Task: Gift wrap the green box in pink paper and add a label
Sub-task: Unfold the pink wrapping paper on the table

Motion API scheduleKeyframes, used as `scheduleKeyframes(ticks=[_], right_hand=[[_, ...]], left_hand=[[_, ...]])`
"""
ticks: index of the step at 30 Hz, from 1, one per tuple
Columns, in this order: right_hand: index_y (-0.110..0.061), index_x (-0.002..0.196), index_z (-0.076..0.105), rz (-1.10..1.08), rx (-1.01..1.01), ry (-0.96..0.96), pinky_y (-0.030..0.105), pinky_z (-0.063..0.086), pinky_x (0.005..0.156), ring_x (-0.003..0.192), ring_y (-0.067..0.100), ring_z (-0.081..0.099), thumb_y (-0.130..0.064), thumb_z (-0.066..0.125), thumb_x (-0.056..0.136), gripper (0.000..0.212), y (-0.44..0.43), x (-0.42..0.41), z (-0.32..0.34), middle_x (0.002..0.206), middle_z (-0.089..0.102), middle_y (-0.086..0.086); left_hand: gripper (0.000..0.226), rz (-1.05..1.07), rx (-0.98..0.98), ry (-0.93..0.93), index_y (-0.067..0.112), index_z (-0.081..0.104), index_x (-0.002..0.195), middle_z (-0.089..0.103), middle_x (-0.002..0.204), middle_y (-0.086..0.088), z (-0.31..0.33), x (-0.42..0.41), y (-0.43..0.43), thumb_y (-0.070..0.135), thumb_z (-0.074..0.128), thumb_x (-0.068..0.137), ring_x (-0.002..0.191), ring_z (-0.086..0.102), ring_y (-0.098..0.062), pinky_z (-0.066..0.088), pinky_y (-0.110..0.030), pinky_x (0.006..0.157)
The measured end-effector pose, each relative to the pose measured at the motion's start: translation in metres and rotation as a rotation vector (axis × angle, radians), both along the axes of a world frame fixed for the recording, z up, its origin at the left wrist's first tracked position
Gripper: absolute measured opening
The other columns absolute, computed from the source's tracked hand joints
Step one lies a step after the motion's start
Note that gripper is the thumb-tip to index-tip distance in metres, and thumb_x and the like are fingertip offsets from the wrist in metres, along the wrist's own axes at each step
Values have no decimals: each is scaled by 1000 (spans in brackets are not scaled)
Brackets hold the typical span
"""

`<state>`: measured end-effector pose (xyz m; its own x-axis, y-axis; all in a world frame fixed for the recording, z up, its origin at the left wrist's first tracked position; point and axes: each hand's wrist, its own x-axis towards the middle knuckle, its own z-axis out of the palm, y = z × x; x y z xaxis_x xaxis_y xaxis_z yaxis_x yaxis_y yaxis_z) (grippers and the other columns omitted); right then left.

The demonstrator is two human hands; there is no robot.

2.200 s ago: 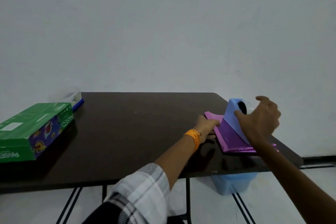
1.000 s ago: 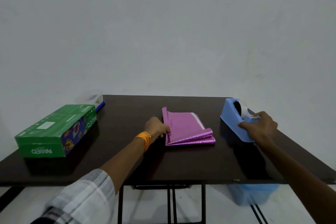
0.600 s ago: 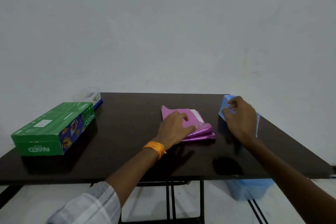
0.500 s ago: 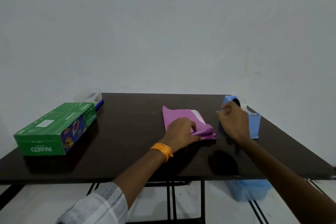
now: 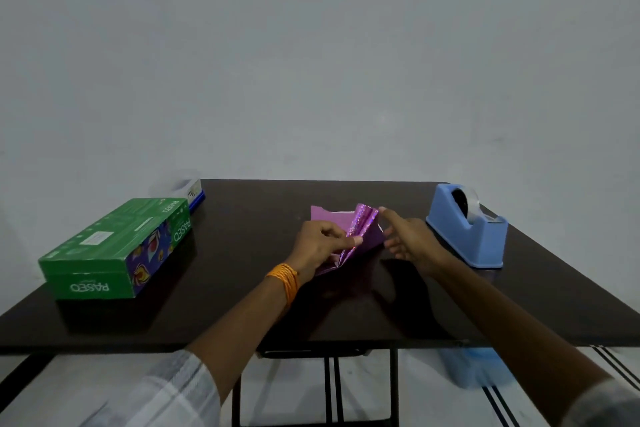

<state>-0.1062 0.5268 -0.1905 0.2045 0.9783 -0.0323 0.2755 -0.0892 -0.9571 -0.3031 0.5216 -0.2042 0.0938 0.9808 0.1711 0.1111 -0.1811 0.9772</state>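
Hands, in the head view: what are they doing?

The left hand (image 5: 318,246), an orange thread band (image 5: 285,279) round its wrist, has its fingers curled and pinches the layers of the folded, glittery pink wrapping paper (image 5: 363,232). One flap stands raised off the table; the rest lies flat.

And the right hand?

The right hand (image 5: 412,243) is loose, with its fingers fairly straight. Its index fingertip (image 5: 386,213) touches the top corner of the raised flap, and the thumb lies low beside the paper's right edge. It grips nothing that I can see.

Where does the paper sit?

Around the middle of the dark brown rectangular table (image 5: 242,288), nearer the far edge than the near one.

The box to be wrapped?

The long green cardboard box (image 5: 114,246) marked PASEO, with a patterned blue side, lies flat by the left edge, unwrapped and well apart from both hands. Behind it, at the far left corner, stands a small white and blue box (image 5: 194,192), partly blurred.

Anything on the right?

A light blue plastic tape dispenser (image 5: 464,232) with a roll in it stands near the far right corner, just beside the right hand without touching it. Under the table's right side a pale blue bin (image 5: 474,371) shows on the floor.
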Motion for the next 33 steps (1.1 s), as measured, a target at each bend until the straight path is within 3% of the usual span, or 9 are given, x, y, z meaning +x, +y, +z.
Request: scheduleKeyframes(ticks=[5, 9, 12, 15, 19, 23, 29, 31, 33], right_hand=[[-9, 90, 76, 11, -4, 45, 35, 60, 72, 79, 24, 72, -74, 68, 68, 69, 9, -8, 0, 85, 76, 11], [-4, 79, 67, 61, -79, -216, 27, 50, 61, 68, 19, 65, -30, 87, 72, 33, 9, -3, 0, 76, 69, 9], [-7, 71, 63, 44, -95, -361, 24, 46, 56, 67, 14, 61, -4, 83, 74, 20, 11, 0, 0, 73, 64, 7], [-7, 65, 63, 5, -53, -371, 24, 47, 57, 61, 13, 56, 0, 77, 78, 20, 18, 4, -1, 68, 62, 8], [3, 83, 71, -21, -10, -358, 33, 53, 69, 70, 18, 60, -8, 71, 85, 11, 34, 4, -3, 79, 67, 17], [-4, 88, 73, -16, 181, -457, 22, 48, 63, 73, 14, 62, -7, 71, 86, 4, 37, -8, 3, 84, 70, 9], [-16, 73, 63, 161, 412, -341, 13, 45, 63, 75, 6, 64, 9, 61, 88, 30, 35, -12, 16, 81, 69, 0], [-18, 69, 63, 198, 456, -326, 16, 48, 66, 73, 2, 65, 11, 59, 88, 35, 33, -9, 18, 77, 69, -1], [-15, 66, 63, 271, 470, -274, 21, 54, 75, 88, 8, 71, 15, 57, 87, 37, 32, -6, 17, 85, 75, 2]], left_hand=[[24, -46, -86, -61, -3, 67, 75, 62, 64, -7, -3, -1, -3, 12, 85, 71, 54, 56, -14, 48, -22, 48], [27, 77, -146, -175, 9, 58, 63, 56, 51, 0, -2, -1, -1, 8, 77, 81, 39, 51, -10, 47, -21, 43], [33, 233, -117, -273, 9, 50, 62, 53, 56, -5, 1, -15, 1, 5, 70, 87, 39, 54, -10, 52, -22, 45], [32, 365, -103, -330, 8, 47, 63, 59, 65, -9, 3, -43, 1, 0, 65, 88, 51, 61, -14, 57, -24, 52], [19, 448, -156, -320, 5, 52, 77, 62, 85, -15, 2, -85, 3, -10, 58, 86, 64, 64, -24, 58, -24, 52], [36, 465, -265, -170, 9, 46, 106, 55, 108, -13, 2, -111, 8, -14, 62, 82, 73, 65, -27, 62, -32, 63], [53, 529, -207, 36, 14, 36, 115, 47, 125, -17, -5, -116, 21, -8, 68, 79, 74, 66, -27, 62, -38, 62], [67, 590, -94, 217, 8, 33, 131, 46, 126, -19, -3, -110, 24, -2, 71, 76, 92, 63, -33, 59, -47, 78], [89, 633, 71, 445, 13, 23, 147, 36, 139, -20, -1, -105, 30, 5, 73, 73, 122, 46, -39, 47, -51, 99]])
